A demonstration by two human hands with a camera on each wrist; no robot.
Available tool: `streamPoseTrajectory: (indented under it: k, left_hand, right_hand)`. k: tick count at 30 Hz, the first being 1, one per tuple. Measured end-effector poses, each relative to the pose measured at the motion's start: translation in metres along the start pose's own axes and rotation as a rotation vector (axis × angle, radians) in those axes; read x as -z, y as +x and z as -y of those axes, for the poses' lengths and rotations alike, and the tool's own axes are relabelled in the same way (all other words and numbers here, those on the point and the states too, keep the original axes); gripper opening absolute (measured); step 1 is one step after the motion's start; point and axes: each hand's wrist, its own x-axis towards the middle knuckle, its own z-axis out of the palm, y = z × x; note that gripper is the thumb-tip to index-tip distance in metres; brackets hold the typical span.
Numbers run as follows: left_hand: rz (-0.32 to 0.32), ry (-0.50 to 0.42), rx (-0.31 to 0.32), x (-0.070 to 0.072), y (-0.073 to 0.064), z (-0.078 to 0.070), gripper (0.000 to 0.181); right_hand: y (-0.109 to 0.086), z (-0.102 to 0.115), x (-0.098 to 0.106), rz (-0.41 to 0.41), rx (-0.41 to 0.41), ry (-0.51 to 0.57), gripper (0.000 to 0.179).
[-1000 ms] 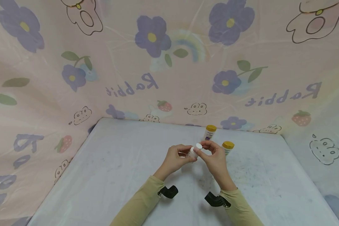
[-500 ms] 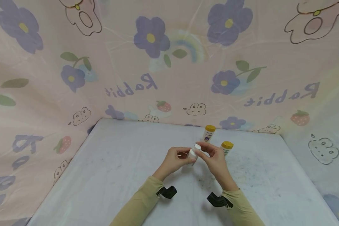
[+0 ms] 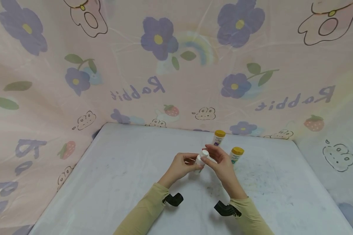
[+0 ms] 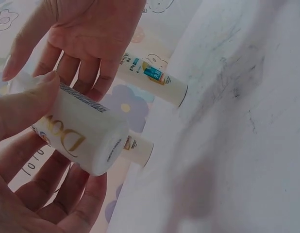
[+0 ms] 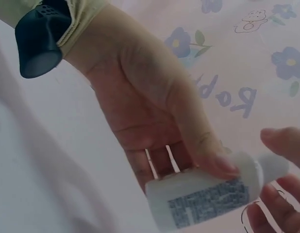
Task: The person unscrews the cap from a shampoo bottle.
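My left hand [image 3: 179,166] holds a small white Dove bottle [image 3: 199,160] tilted above the table, its thumb across the side and its fingers behind. In the left wrist view the bottle [image 4: 84,133] shows gold lettering and its base. A white cap [image 5: 274,167] is on the bottle's neck in the right wrist view. Around that cap stand the spread thumb and fingers of my right hand [image 3: 223,164]; the thumb is a little apart from it. Whether a fingertip touches the cap's far side is hidden.
Two white bottles with yellow caps stand beyond the hands: one farther back [image 3: 218,138], one [image 3: 236,155] just right of my right hand. A white-covered table [image 3: 129,176] lies below. Behind it rises a pink patterned cloth [image 3: 188,98].
The right hand's fingers have spread from their pinch at the cap, and its index finger has lifted. The Dove bottle has shifted slightly left and stands a bit more upright.
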Motion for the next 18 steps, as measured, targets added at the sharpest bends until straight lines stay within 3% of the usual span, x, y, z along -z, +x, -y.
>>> streamPoseTrajectory:
  k: [5,12,18]
  left_hand:
    - [-0.005,0.007,0.009,-0.001,0.000,-0.002,0.036]
    - [-0.021,0.012,0.054,-0.002,0.000,-0.004,0.036]
    - [-0.034,0.009,0.044,-0.003,-0.001,-0.008,0.036]
  right_hand:
    - [0.000,-0.001,-0.006,-0.073,-0.051,0.008,0.050]
    - [0.000,0.000,-0.011,-0.168,-0.046,0.048,0.045]
    - [-0.005,0.017,-0.015,-0.208,-0.058,0.054,0.038]
